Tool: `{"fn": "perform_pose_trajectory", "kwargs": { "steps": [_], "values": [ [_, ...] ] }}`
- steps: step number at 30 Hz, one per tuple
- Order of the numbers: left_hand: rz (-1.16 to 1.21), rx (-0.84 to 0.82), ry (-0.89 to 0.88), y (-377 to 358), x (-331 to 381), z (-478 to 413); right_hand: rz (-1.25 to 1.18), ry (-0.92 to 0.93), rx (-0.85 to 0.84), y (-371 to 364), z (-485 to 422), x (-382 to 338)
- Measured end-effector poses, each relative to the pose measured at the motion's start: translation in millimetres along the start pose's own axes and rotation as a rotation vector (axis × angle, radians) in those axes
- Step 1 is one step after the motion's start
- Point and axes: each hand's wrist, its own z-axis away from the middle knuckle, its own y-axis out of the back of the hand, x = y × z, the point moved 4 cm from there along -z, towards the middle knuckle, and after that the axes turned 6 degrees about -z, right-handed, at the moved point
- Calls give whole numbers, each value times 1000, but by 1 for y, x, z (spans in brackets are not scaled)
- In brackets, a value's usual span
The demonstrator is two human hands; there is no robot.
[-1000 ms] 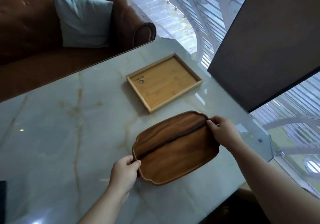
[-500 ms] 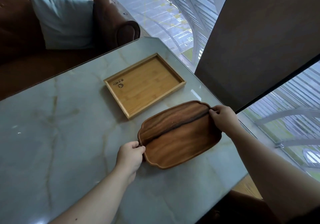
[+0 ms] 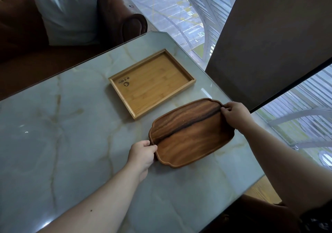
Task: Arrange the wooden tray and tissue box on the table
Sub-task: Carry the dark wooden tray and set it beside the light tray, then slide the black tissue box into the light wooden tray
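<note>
A dark wooden tray [image 3: 192, 133] with a scalloped rim lies on the marble table [image 3: 62, 142], near its right edge. My left hand [image 3: 142, 154] grips the tray's near-left end. At the far-right end, my right hand [image 3: 235, 113] pinches the rim. A lighter rectangular bamboo tray [image 3: 152, 82] with a printed logo sits empty just beyond it. No tissue box is in view.
A brown leather sofa [image 3: 21, 35] with a pale blue cushion [image 3: 66, 15] stands behind the table's far edge. A dark panel [image 3: 269, 44] and a window run close along the table's right side. The table's near-right corner [image 3: 258, 176] drops off beside my right arm.
Both hands keep their grip on the dark tray. The tray has shifted slightly right, toward the table's edge, and the view has swung.
</note>
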Motion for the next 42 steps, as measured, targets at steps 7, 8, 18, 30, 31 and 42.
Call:
{"fn": "perform_pose_trajectory", "kwargs": {
  "steps": [7, 8, 18, 30, 31, 42],
  "values": [
    [-59, -79, 6, 3, -9, 4, 157, 33, -37, 1, 10, -12],
    [-131, -74, -19, 8, -7, 5, 187, 59, -21, 0, 15, -19],
    [-723, 85, -384, 123, 13, 22, 284, 571, -281, -107, 124, -141],
    [-902, 286, -493, 323, -48, 61, 443, 886, -490, -242, 241, -267],
    [-905, 293, -497, 340, -57, 64, 455, 902, -500, -255, 251, -277],
    [-1256, 326, -602, 496, -112, 78, 616, 1058, -605, -367, 351, -367]
  ]
}}
